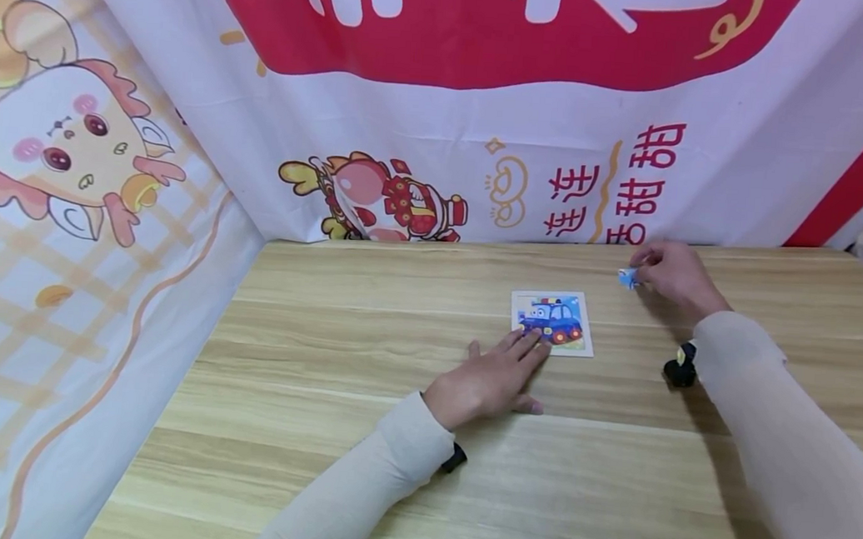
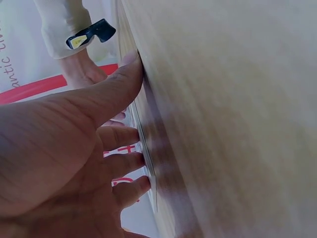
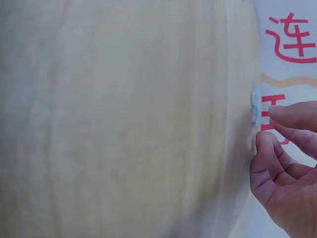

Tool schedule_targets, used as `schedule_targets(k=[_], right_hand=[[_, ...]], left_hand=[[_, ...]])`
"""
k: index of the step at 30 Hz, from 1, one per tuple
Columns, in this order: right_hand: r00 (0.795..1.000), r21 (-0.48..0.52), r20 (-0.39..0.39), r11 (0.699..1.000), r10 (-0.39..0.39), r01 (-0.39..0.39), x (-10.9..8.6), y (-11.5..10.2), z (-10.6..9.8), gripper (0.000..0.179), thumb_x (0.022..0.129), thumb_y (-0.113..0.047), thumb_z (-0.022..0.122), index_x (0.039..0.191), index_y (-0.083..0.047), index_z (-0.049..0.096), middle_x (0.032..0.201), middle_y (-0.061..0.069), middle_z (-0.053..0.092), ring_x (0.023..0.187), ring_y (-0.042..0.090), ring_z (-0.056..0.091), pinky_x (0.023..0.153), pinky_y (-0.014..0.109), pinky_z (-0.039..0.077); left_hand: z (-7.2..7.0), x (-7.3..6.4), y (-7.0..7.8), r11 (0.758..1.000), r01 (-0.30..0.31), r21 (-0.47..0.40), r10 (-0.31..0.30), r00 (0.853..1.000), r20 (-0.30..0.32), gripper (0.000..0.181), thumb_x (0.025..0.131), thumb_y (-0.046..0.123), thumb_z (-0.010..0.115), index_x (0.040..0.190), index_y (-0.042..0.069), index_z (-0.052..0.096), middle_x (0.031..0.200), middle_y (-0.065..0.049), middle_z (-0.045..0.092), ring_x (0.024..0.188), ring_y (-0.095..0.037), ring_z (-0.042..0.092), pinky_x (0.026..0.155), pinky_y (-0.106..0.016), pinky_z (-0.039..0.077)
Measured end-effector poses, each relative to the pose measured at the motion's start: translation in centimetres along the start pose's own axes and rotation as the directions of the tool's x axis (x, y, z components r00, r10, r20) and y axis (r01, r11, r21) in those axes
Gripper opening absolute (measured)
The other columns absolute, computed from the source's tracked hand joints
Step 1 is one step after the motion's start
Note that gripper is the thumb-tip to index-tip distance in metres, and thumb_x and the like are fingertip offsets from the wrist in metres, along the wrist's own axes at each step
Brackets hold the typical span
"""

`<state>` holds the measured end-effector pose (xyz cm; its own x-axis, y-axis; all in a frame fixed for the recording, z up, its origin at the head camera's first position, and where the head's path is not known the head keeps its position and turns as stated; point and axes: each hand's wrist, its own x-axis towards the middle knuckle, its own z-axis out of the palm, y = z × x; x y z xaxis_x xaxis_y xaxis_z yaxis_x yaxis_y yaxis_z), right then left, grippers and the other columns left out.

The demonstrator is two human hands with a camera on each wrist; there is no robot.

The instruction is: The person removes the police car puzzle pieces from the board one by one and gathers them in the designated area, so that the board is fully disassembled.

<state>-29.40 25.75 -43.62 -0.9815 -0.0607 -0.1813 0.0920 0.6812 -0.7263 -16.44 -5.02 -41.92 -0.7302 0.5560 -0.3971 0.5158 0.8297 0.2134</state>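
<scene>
A small framed picture puzzle [image 1: 573,309] of a blue cartoon car with a white border lies flat on the wooden table. My left hand [image 1: 495,380] rests on its lower left corner, fingers spread and fairly straight, covering part of the picture. From the left wrist view, the fingertips of that left hand [image 2: 74,134] touch the thin board's edge. Farther back on the right, my right hand [image 1: 675,274] hovers by a small blue puzzle piece [image 1: 628,277]. In the right wrist view, thumb and forefinger stand apart, with the piece [image 3: 255,105] just beyond them.
The wooden table [image 1: 306,336] ends at a white and red printed cloth [image 1: 439,161] behind it. Another cloth [image 1: 100,280] with cartoon figures hangs along the left side. Dark straps with cameras [image 1: 680,366] sit at the wrists.
</scene>
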Motion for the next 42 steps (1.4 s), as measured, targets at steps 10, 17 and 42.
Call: schedule_targets(k=[10,17,42], right_hand=[[0.983,-0.062,0.093,0.985,-0.157,0.163,-0.9,-3.2,1.2,0.031,0.104,-0.009,0.059,0.132,0.001,0.065,0.127,0.025,0.062,0.116,0.038,0.056,0.098,0.053,0.048],[0.961,-0.053,0.121,0.965,-0.250,0.258,-1.1,-4.8,2.8,0.029,0.100,-0.003,0.062,0.128,0.002,0.068,0.120,0.023,0.068,0.112,0.036,0.062,0.102,0.055,0.050],[0.904,-0.026,0.274,0.937,-0.328,0.348,-0.5,-7.4,7.1,0.021,0.099,-0.007,0.069,0.118,-0.002,0.074,0.121,0.018,0.072,0.116,0.036,0.063,0.107,0.057,0.047]], left_hand=[[-0.2,-0.3,0.1,1.000,-0.002,0.004,0.002,1.000,-0.011,0.088,0.099,0.054,0.064,0.170,0.025,0.019,0.179,0.003,0.005,0.165,-0.020,0.007,0.122,-0.070,0.026],[-0.2,-0.3,0.2,0.999,-0.024,0.027,0.025,0.999,-0.034,0.089,0.099,0.053,0.066,0.169,0.022,0.022,0.178,-0.001,0.010,0.165,-0.023,0.012,0.123,-0.066,0.030],[-0.9,0.5,0.5,0.996,-0.069,0.048,0.070,0.997,-0.015,0.087,0.096,0.047,0.072,0.167,0.022,0.028,0.177,0.000,0.017,0.164,-0.025,0.015,0.125,-0.060,0.031]])
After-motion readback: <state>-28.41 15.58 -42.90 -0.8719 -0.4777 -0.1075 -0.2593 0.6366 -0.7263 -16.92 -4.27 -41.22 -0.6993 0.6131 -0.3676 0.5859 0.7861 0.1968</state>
